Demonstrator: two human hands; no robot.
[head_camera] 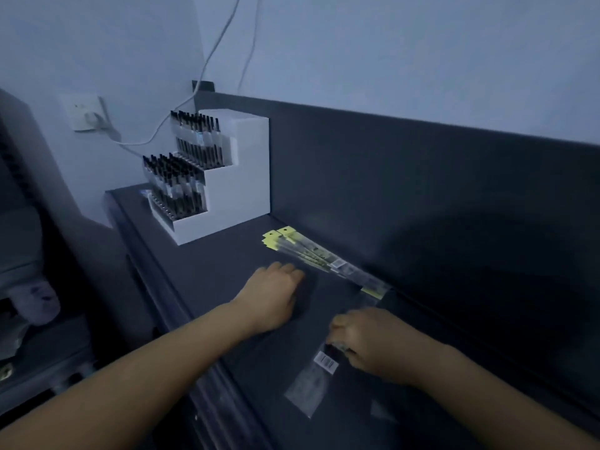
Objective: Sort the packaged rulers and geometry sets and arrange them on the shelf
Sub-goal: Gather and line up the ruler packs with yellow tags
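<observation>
Several packaged rulers (313,254) with yellow header tabs lie in a fanned pile on the dark shelf (227,264), close to its back panel. My left hand (276,293) rests knuckles-up on the shelf just in front of that pile, fingers curled; whether it holds anything is hidden. Further right and nearer to me, my right hand (367,339) grips the top end of a clear packet (311,384) with a white barcode label. That packet lies flat on the shelf and its contents are too dark to make out.
A white stepped display stand (227,190) filled with several dark pens stands at the shelf's far left. Behind it a wall socket (86,113) feeds white cables. The dark back panel (422,190) runs along the shelf's rear. A lower ledge drops off at the left.
</observation>
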